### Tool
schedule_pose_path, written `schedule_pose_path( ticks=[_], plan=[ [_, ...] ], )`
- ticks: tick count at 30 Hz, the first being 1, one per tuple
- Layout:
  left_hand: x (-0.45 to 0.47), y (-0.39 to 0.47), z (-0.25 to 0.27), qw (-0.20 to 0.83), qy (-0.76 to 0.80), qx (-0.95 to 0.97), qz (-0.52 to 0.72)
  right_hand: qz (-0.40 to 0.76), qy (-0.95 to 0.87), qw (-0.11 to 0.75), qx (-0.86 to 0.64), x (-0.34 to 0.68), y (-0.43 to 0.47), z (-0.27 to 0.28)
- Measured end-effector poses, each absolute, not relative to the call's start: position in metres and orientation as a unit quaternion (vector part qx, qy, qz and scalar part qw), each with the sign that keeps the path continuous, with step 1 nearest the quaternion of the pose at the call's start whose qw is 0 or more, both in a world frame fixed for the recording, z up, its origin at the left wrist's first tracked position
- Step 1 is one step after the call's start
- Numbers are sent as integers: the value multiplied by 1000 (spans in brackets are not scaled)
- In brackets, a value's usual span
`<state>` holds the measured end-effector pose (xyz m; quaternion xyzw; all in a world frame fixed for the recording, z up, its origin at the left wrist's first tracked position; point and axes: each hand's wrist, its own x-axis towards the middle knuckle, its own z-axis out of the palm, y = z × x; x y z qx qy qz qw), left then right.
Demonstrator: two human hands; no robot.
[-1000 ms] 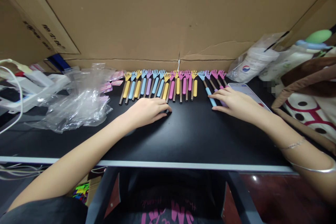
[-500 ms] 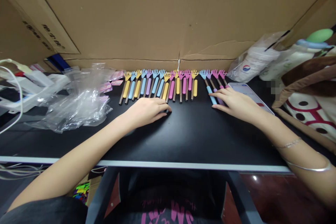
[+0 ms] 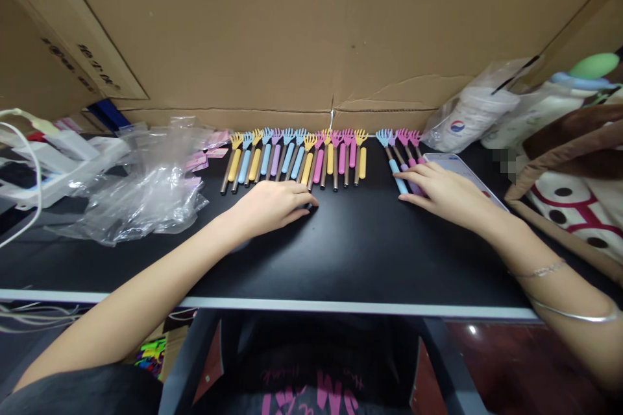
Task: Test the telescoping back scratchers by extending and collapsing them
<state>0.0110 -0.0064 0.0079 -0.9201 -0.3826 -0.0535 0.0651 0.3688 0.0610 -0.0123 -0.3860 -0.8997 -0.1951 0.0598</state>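
A row of back scratchers (image 3: 291, 159) with blue, yellow, purple and pink handles and claw heads lies side by side at the back of the black table. My left hand (image 3: 275, 207) rests palm down just in front of them, fingers stretched out and covering some lower ends; nothing is visibly gripped. To the right is a smaller group, with a blue back scratcher (image 3: 398, 176) at its left side and a pink back scratcher (image 3: 413, 141) at its right. Over its handles lies my right hand (image 3: 438, 194), open, thumb and forefinger apart and touching the blue handle. Its other fingers are partly hidden.
Clear plastic bags (image 3: 150, 188) and pink cards (image 3: 214, 152) lie left, beside a white power strip (image 3: 63, 172). A phone (image 3: 460, 172) is partly under my right hand. A bagged cup (image 3: 467, 117) and a plush bag (image 3: 564, 194) stand right. Cardboard (image 3: 292, 32) walls the back.
My right hand has shifted slightly to the right, and the small group of back scratchers has slid right with it. My left hand and the long row have stayed put.
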Motion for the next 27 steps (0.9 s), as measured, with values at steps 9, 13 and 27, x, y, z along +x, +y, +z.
schedule_pose_path(
  ticks=[9,13,27],
  plan=[
    [11,-7,7,66,-382,-920,-53,-167,-903,72,-390,371,60,-10],
    [11,-6,6,67,-385,-919,-49,-165,-902,74,-393,370,60,-10],
    [12,-7,7,81,-387,-917,-58,-111,-909,73,-396,314,83,1]
  ],
)
